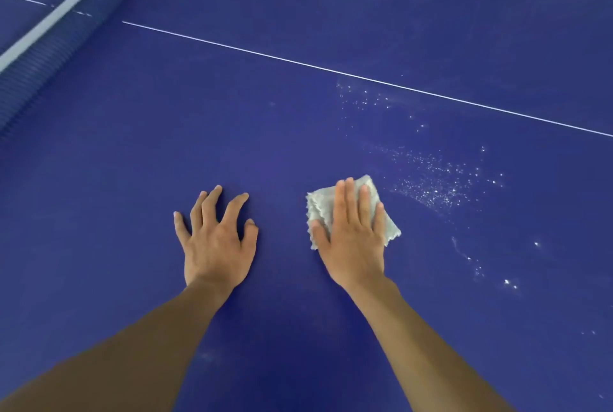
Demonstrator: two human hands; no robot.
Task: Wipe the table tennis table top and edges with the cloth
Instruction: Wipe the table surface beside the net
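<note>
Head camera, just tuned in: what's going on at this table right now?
A person is wiping a blue table tennis table top. The right hand presses flat on a folded grey cloth lying on the surface. The left hand rests on the bare top beside it, fingers spread. White specks lie scattered to the right of the cloth, not yet wiped. The net runs across the upper left.

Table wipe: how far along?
Looks done: top around the left hand looks clean. In hand: right hand presses the folded cloth flat on the top. Left: white specks right of the cloth, up to the line; edges can't be judged.
</note>
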